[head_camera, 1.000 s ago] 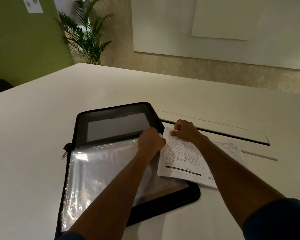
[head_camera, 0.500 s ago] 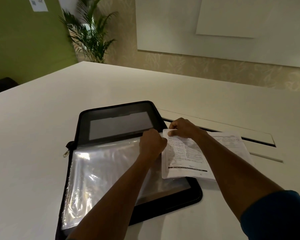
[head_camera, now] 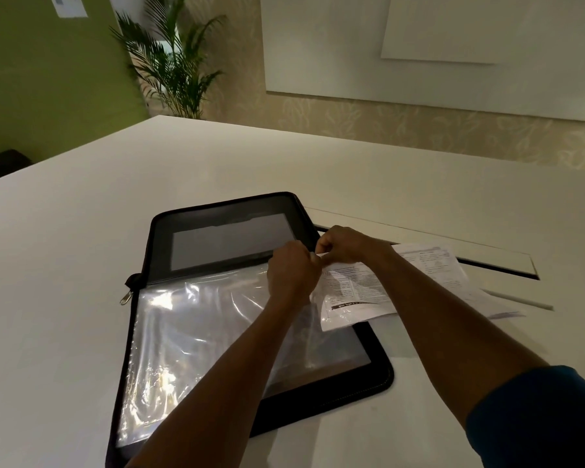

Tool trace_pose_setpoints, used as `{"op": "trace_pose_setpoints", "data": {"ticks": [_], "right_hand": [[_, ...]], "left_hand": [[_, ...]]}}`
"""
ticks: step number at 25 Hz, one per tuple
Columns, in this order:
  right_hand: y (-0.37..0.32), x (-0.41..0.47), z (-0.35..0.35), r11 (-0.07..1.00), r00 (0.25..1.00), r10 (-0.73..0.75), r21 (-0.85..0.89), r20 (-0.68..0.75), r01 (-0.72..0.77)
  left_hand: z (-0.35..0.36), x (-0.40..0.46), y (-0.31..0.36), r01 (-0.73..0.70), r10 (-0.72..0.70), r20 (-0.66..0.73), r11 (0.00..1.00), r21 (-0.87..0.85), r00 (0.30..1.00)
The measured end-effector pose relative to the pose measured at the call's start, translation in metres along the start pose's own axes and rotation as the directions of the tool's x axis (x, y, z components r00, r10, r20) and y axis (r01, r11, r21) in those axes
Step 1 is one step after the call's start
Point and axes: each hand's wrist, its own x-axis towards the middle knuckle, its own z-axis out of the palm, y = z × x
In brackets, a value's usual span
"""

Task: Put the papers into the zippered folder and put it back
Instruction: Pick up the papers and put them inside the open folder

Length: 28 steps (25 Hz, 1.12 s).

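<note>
A black zippered folder (head_camera: 217, 214) lies open on the white table, its near half covered by shiny clear plastic sleeves (head_camera: 196, 325). A printed paper (head_camera: 355, 292) lies across the folder's right edge, and its left part sits inside a sleeve. My left hand (head_camera: 293, 271) pinches the sleeve's top right corner. My right hand (head_camera: 343, 243) grips the paper's top edge, right beside the left hand. More printed papers (head_camera: 446, 275) lie on the table under my right forearm.
The zipper pull (head_camera: 126, 297) hangs at the folder's left side. A long cable-flap slot (head_camera: 487, 265) runs across the table (head_camera: 81, 231) behind the papers. A potted palm (head_camera: 173, 65) stands past the far table edge.
My right hand has slid the paper leftward, further into the sleeve, and now touches my left hand. My left hand has stayed at the sleeve's corner.
</note>
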Motion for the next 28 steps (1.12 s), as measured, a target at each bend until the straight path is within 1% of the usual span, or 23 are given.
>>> {"op": "trace_pose_setpoints", "data": {"ticks": [2,4,7,9,11,12,14,16,18,20,22,25,28], "right_hand": [[-0.002,0.001,0.002,1.0,0.999,0.002,-0.003,-0.047,-0.002],[-0.006,0.001,0.007,1.0,0.99,0.016,-0.014,-0.141,-0.018],[-0.011,-0.004,0.015,0.995,0.956,0.051,-0.069,-0.288,-0.073],[-0.011,-0.009,0.02,0.989,0.935,0.039,-0.12,-0.351,-0.087],[-0.01,-0.016,0.022,0.991,0.919,0.008,-0.118,-0.393,-0.059],[-0.009,-0.019,0.022,0.996,0.919,-0.01,-0.081,-0.393,-0.024],[-0.007,-0.026,0.024,0.998,0.928,-0.014,0.053,-0.371,0.036],[-0.003,-0.033,0.027,0.992,0.93,0.008,0.12,-0.367,0.039],[0.002,-0.04,0.03,0.992,0.927,0.025,0.127,-0.375,0.024],[0.005,-0.049,0.035,0.994,0.922,0.033,0.106,-0.387,0.009],[0.007,-0.058,0.039,0.997,0.915,0.029,0.078,-0.402,0.003],[0.009,-0.073,0.047,0.998,0.91,0.05,0.065,-0.412,-0.025],[0.014,-0.087,0.053,0.993,0.896,0.098,0.099,-0.433,-0.061]], "left_hand": [[-0.001,0.0,0.0,-0.02,0.019,0.037,0.999,0.031,0.999],[-0.002,-0.001,0.002,-0.057,0.049,0.076,0.994,0.097,0.996],[-0.006,-0.001,0.006,-0.123,0.107,0.089,0.972,0.198,0.99],[-0.009,-0.004,0.007,-0.141,0.121,0.092,0.954,0.266,0.988],[-0.01,-0.009,0.007,-0.152,0.128,0.095,0.938,0.311,0.987],[-0.01,-0.012,0.007,-0.152,0.127,0.097,0.936,0.318,0.987],[-0.01,-0.018,0.004,-0.139,0.11,0.109,0.938,0.318,0.988],[-0.01,-0.024,0.0,-0.125,0.088,0.133,0.946,0.3,0.987],[-0.01,-0.031,-0.005,-0.14,0.099,0.149,0.947,0.29,0.984],[-0.01,-0.039,-0.012,-0.206,0.168,0.15,0.932,0.296,0.974],[-0.007,-0.046,-0.02,-0.279,0.233,0.179,0.91,0.308,0.956],[-0.001,-0.055,-0.03,-0.351,0.268,0.281,0.885,0.307,0.922],[0.007,-0.062,-0.041,-0.4,0.281,0.362,0.861,0.315,0.889]]}}
